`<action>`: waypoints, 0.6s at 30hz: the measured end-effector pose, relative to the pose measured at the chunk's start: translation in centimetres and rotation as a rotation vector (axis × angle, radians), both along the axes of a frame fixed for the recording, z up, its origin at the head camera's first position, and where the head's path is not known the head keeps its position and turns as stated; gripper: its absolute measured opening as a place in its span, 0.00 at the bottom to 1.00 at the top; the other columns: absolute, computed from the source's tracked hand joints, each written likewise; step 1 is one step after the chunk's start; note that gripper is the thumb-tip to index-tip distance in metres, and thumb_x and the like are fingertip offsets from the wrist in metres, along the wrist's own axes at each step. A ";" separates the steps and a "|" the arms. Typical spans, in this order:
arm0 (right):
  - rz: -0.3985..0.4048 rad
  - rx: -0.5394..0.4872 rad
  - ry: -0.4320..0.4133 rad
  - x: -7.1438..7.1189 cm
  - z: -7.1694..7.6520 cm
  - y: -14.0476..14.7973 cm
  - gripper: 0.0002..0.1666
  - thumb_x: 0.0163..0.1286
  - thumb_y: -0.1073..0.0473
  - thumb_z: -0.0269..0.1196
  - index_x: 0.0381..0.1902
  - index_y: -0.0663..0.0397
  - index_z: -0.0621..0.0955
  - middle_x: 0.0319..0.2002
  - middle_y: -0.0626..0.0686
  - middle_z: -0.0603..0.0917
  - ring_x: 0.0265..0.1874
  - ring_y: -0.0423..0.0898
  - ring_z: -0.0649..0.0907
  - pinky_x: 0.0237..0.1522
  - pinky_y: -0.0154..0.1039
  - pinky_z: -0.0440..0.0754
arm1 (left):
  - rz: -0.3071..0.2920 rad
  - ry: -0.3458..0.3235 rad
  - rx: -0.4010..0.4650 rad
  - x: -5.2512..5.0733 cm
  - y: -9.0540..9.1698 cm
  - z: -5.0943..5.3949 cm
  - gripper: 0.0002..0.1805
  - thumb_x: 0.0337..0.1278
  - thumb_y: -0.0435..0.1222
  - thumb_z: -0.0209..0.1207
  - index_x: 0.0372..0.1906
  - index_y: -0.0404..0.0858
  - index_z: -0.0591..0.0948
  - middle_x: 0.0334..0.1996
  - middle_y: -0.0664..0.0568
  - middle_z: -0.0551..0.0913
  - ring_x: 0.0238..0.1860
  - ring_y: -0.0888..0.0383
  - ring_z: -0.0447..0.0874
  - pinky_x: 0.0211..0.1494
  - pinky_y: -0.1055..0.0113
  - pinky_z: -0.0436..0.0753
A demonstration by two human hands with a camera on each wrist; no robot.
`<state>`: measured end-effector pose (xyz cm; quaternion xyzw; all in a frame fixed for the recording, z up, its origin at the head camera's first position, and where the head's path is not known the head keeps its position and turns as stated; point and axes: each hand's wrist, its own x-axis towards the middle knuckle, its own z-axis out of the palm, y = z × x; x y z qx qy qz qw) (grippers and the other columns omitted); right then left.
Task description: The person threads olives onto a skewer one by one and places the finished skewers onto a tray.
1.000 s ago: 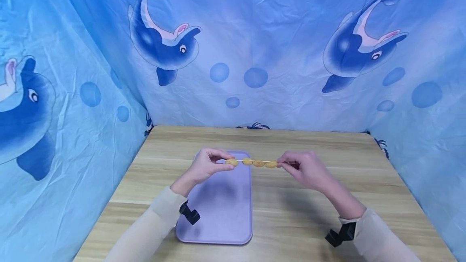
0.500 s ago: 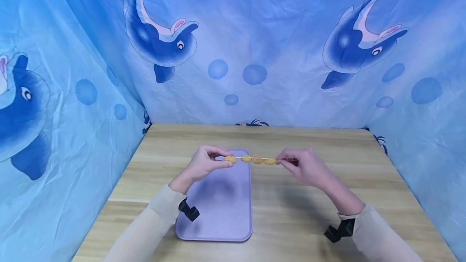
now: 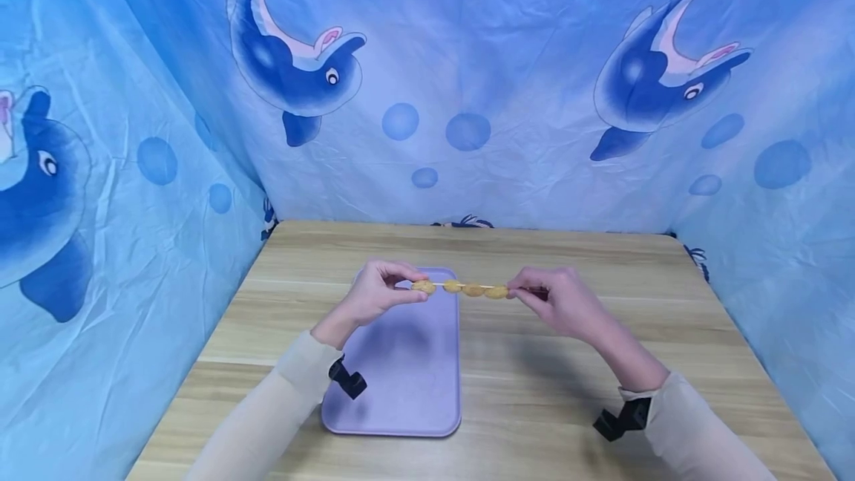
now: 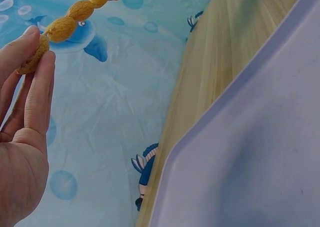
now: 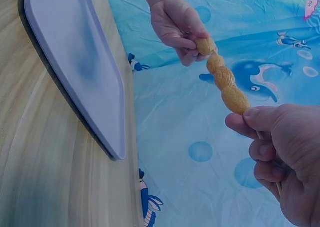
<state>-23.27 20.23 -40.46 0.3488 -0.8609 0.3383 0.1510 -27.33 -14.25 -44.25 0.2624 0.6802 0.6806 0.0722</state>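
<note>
Above the lilac tray, a thin pale skewer (image 3: 437,284) runs level between both hands and through several wrinkled, yellow-brown oval pieces. My left hand (image 3: 374,294) pinches the end piece (image 4: 35,57) between thumb and fingers. In the head view a short stretch of bare skewer separates it from the second piece (image 3: 452,286). My right hand (image 3: 561,301) grips the skewer's other end, its thumb and forefinger right against the last piece (image 5: 235,100). Below that pinch, the stick (image 5: 279,188) passes behind the curled fingers and shows again near the palm.
The lilac tray (image 3: 407,407) lies on a wood-grain table (image 3: 568,421), under the left hand and forearm. Blue curtains (image 3: 534,191) printed with dolphins hang along the back and both sides. Each wrist carries a black camera mount (image 3: 621,420).
The head view has tilted slightly, so table and tray sit a little higher in it. Both hands keep the same hold on the skewer and the end piece.
</note>
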 end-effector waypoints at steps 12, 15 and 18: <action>0.011 -0.007 0.023 -0.1 0.0 0.1 0.09 0.68 0.70 0.73 0.36 0.49 0.91 0.28 0.44 0.90 0.17 0.27 0.68 0.15 0.25 0.68 | 0.014 0.040 -0.029 0.0 0.0 0.1 0.18 0.53 0.23 0.76 0.49 0.19 0.87 0.41 0.60 0.93 0.41 0.62 0.91 0.45 0.71 0.93; 0.009 -0.004 0.021 -0.1 -0.1 0.0 0.09 0.68 0.69 0.72 0.37 0.49 0.91 0.29 0.44 0.91 0.18 0.27 0.68 0.15 0.25 0.68 | 0.019 0.029 -0.031 0.2 0.0 0.2 0.18 0.52 0.22 0.75 0.49 0.19 0.87 0.41 0.61 0.93 0.41 0.63 0.91 0.45 0.71 0.93; 0.009 -0.002 0.013 0.0 0.0 0.0 0.09 0.69 0.70 0.72 0.37 0.49 0.91 0.30 0.45 0.91 0.18 0.27 0.68 0.14 0.26 0.68 | 0.020 0.030 -0.023 0.2 0.0 0.2 0.18 0.52 0.21 0.75 0.49 0.18 0.86 0.41 0.61 0.93 0.41 0.64 0.91 0.44 0.71 0.93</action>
